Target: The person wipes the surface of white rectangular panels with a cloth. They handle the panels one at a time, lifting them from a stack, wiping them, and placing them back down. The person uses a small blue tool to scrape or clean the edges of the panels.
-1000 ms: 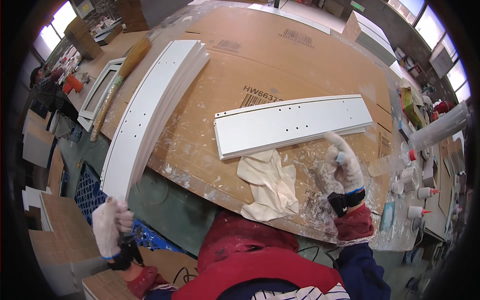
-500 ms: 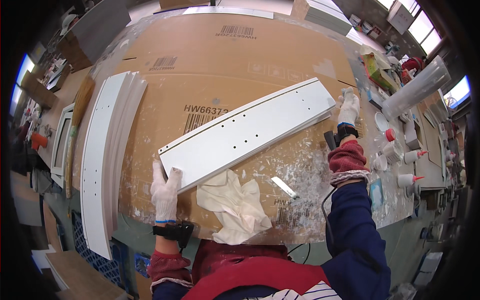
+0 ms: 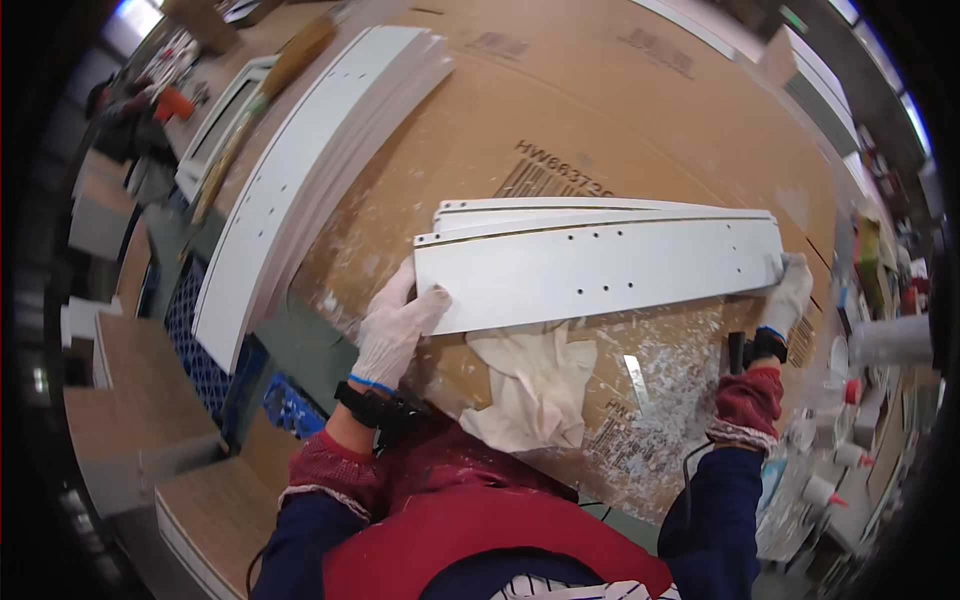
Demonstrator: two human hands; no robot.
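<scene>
A long white panel [image 3: 515,275] with drilled holes and a narrow groove along its far edge lies between my hands. My left hand [image 3: 395,330], in a white knitted glove, grips its left end, thumb on top. At the other end my gloved right hand [image 3: 790,296] closes round the right edge; some of its fingers are hidden. Under and behind it, at a slight angle, more white panels [image 3: 475,208] show their far edges. A crumpled cream cloth [image 3: 535,385] lies just in front of the panel, and to its right a small flat metal strip [image 3: 636,378].
Cardboard [image 3: 690,145], flecked with white debris near me, covers the table. At the left rests a stack of similar white panels [image 3: 305,190], its near end overhanging. Beyond it lies a brush [image 3: 265,95]. Red-tipped bottles [image 3: 822,492] and a clear plastic roll [image 3: 890,342] stand at the right.
The top panel has turned clockwise and now sits askew over those beneath. My right hand, beside the right end before, has taken hold of it. The whole view has also swung round.
</scene>
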